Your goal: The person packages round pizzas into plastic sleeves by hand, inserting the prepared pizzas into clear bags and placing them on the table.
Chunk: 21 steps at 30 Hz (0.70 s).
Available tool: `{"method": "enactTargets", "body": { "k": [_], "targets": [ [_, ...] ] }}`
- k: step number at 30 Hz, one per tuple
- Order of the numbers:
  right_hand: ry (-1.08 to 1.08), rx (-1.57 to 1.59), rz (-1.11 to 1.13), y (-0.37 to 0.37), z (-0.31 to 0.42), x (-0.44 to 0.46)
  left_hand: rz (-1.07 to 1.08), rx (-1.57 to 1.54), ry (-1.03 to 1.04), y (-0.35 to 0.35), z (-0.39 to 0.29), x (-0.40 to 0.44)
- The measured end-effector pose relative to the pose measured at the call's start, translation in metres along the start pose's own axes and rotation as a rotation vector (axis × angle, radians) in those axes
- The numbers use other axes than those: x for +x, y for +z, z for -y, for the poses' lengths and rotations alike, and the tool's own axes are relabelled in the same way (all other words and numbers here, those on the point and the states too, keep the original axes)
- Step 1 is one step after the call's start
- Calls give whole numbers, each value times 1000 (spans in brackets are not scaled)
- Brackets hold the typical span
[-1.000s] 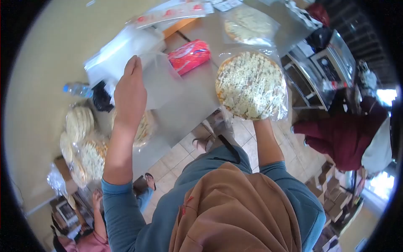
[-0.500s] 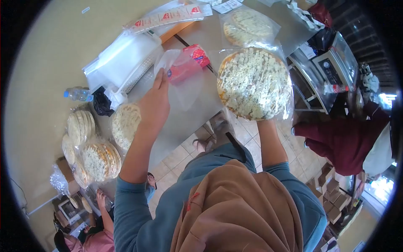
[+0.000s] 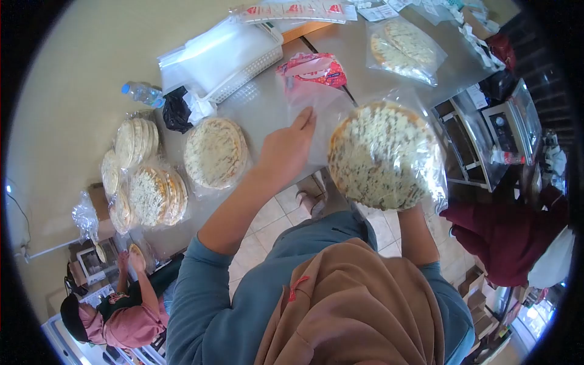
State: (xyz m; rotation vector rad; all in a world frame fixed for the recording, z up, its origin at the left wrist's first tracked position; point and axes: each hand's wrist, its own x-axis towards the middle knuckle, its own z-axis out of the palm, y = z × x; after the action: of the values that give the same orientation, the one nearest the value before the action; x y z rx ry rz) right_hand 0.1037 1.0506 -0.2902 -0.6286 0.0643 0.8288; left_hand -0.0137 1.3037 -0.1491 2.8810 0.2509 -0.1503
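A round pizza (image 3: pixel 383 159) with shredded white cheese and streaks of sauce lies in a clear plastic bag in front of me. My right hand (image 3: pixel 415 213) supports it from underneath, its fingers mostly hidden by the pizza. My left hand (image 3: pixel 287 149) pinches the loose, cloudy end of the plastic bag (image 3: pixel 322 125) between thumb and fingers, pulled out to the left of the pizza. Behind that bag end lies a pink and red packet (image 3: pixel 313 70). Nearest to my left forearm, another bagged pizza (image 3: pixel 216 153) lies flat on the metal table (image 3: pixel 258 112).
Stacked bagged pizzas (image 3: pixel 155 194) and plain bases (image 3: pixel 137 143) stand at the left. A white basket (image 3: pixel 249 70) holds plastic bags, near a water bottle (image 3: pixel 143 94). More bagged pizza (image 3: pixel 404 48) lies at the back right. A co-worker (image 3: pixel 131 310) handles a small round item at lower left.
The pizza has come lower and nearer my body, away from the bagged pizzas at the back. My left hand has moved right and down, still pinching the bag end. My view has shifted.
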Motion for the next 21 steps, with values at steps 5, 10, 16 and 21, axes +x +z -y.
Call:
{"method": "enactTargets", "body": {
  "k": [5,10,16,21],
  "targets": [
    [129,-25,49,-1,-29,6,28,-89,42,34,-6,14],
    [251,-9,104,7,-71,17,20,-122,72,77,2,12],
    [346,15,144,17,-108,28,-188,-249,15,107,16,4],
    [369,24,150,24,-121,32,-100,-214,-61,101,27,1]
  ]
}}
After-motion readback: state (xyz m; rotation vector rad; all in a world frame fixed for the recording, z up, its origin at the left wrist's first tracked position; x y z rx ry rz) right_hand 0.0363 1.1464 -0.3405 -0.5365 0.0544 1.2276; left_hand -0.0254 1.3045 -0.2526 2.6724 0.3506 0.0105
